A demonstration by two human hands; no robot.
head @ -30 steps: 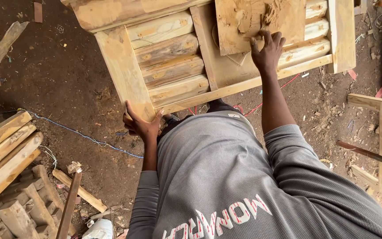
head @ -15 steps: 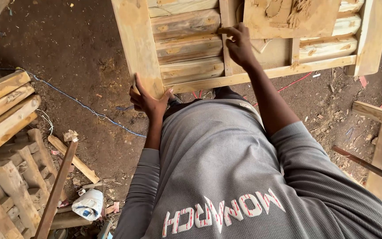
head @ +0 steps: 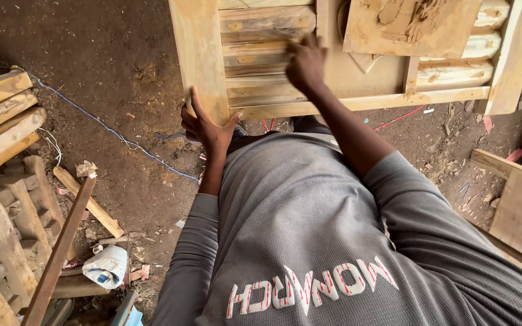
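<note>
A wooden frame (head: 357, 101) with rounded horizontal slats (head: 261, 90) lies over the dirt floor in front of me. My left hand (head: 205, 125) grips the near end of its left post (head: 199, 54), fingers wrapped under the edge. On the slats near the middle upright, my right hand (head: 305, 62) presses down, blurred, holding nothing I can see. A flat board (head: 412, 27) smeared with brown paste rests on the frame's upper right.
Stacked timber pieces (head: 1, 121) and cut blocks (head: 7, 235) lie at left, with a rusty bar (head: 58, 253) leaning over them. A blue cord (head: 110, 133) and a red wire (head: 400, 118) run across the dirt. A crumpled white bag (head: 107, 265) lies nearby. Boards (head: 521, 205) stand at right.
My right hand has slid left from the paste board onto the slats by the middle upright. My left hand keeps its grip on the post. The view has shifted, so the frame appears nearer.
</note>
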